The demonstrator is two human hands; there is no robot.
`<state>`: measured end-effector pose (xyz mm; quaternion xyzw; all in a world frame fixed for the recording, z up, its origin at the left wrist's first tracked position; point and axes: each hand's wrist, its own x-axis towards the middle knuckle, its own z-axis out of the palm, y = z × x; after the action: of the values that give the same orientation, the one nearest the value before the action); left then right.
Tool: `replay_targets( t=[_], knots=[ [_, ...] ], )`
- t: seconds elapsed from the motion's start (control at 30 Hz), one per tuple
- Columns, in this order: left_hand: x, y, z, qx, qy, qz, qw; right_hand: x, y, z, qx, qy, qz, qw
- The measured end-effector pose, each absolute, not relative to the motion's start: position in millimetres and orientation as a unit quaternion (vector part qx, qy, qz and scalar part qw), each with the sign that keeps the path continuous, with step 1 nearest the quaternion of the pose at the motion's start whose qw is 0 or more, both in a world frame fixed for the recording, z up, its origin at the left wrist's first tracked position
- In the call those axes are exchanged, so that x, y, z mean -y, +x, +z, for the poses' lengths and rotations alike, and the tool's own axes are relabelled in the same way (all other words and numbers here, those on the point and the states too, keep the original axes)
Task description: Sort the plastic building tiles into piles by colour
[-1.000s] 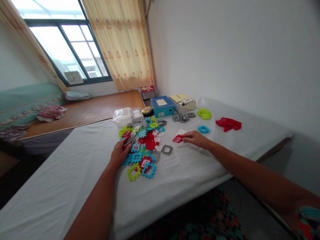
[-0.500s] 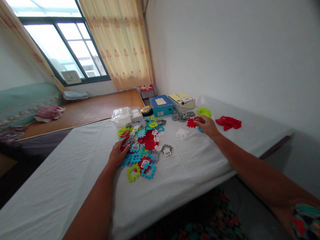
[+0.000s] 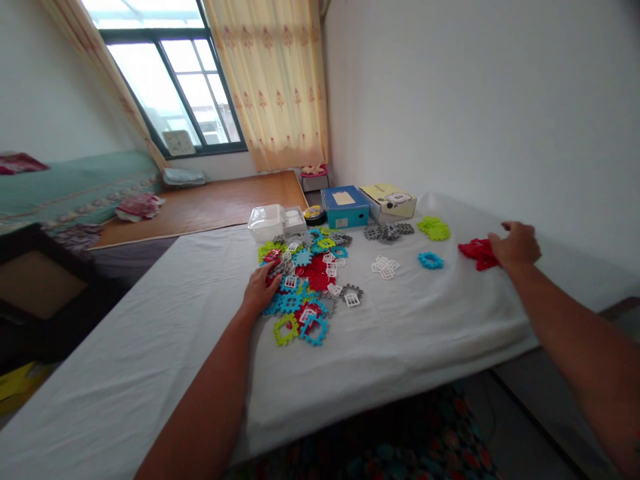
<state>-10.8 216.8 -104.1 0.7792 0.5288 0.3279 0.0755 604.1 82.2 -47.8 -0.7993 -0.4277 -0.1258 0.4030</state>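
Observation:
A mixed heap of plastic building tiles (image 3: 310,280) in red, blue, green, grey and white lies on the white-covered table (image 3: 150,360). My left hand (image 3: 261,292) rests on the heap's left edge, fingers curled into the pieces. Far right, my right hand (image 3: 515,245) lies over a pile of red tiles (image 3: 475,252), fingers bent down onto it. Sorted groups lie between the hands: white window pieces (image 3: 385,266), a blue tile (image 3: 430,260), green tiles (image 3: 434,228) and grey tiles (image 3: 387,231).
At the table's far end stand a clear plastic box (image 3: 273,221), a blue box (image 3: 345,207) and a yellow carton (image 3: 391,200). A white wall runs along the right. A wooden platform (image 3: 210,207) and a window lie beyond.
My right hand carried a red tile from beside the heap across to the red pile at the far right. The view swung right. My left hand stayed on the heap.

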Motion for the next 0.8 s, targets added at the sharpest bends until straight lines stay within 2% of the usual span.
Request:
replay_targets(
  t=[0.07,0.1,0.23,0.33,0.47,0.63,0.8],
  knots=[
    [-215.2,-9.2,-102.7,-0.531,0.78,0.324,0.072,-103.6,558.6,-37.5,0.452,-0.781,-0.129,0.412],
    [-214.5,-8.8,-102.2,-0.53,0.781,0.323,0.07,-114.8,529.6,-34.3,0.524,-0.746,-0.087,0.402],
    [-212.5,-9.2,-101.6,-0.517,0.789,0.322,0.073,-146.3,398.0,-43.4,0.707,-0.617,0.028,0.344],
    [-211.8,-9.2,-101.9,-0.515,0.786,0.332,0.081,-155.0,319.4,-62.1,0.833,-0.461,0.085,0.294],
    [-212.1,-7.3,-101.2,-0.516,0.778,0.347,0.09,-163.7,270.6,-73.6,0.857,-0.446,0.082,0.245],
    [-214.1,-6.7,-100.2,-0.51,0.779,0.353,0.094,-157.0,259.1,-58.9,0.845,-0.433,0.092,0.3],
    [-218.1,-11.9,-103.5,-0.503,0.786,0.351,0.085,-139.6,291.7,-49.5,0.783,-0.473,0.162,0.371]
  ],
)
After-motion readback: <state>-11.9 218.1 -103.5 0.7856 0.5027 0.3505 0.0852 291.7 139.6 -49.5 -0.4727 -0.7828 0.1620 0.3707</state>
